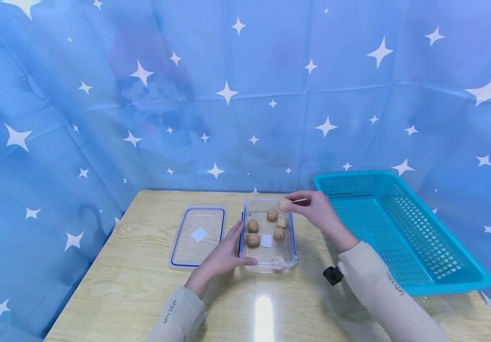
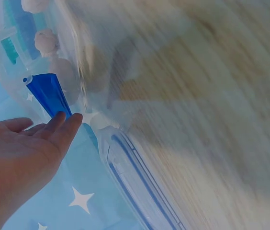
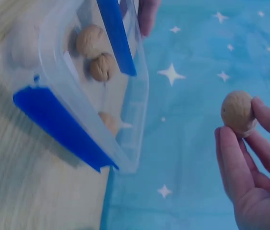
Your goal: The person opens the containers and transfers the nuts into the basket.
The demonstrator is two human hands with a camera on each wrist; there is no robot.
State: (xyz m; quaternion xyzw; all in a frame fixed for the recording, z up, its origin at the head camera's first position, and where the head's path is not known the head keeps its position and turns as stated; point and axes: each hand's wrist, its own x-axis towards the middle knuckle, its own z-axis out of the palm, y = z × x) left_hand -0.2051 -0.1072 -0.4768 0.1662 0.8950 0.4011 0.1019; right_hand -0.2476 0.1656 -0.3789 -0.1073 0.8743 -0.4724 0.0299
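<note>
A walnut (image 3: 238,112) is pinched between the thumb and fingertips of my right hand (image 1: 315,209), above the far right corner of a clear plastic box (image 1: 285,247). Inside the box lie several walnuts (image 1: 253,240), some at the left wall and some toward the right, around a white square label (image 1: 266,241). My left hand (image 1: 224,259) rests against the box's left side, its fingers extended along the wall and the thumb over the near left corner. In the left wrist view, its fingertips are at a blue side clip (image 2: 49,93).
Left of the box lies its clear lid (image 1: 191,223) with a blue seal and a white label. A large turquoise basket (image 1: 399,247) stands on the right of the wooden table (image 1: 121,266). A blue star-patterned curtain (image 1: 228,133) hangs behind.
</note>
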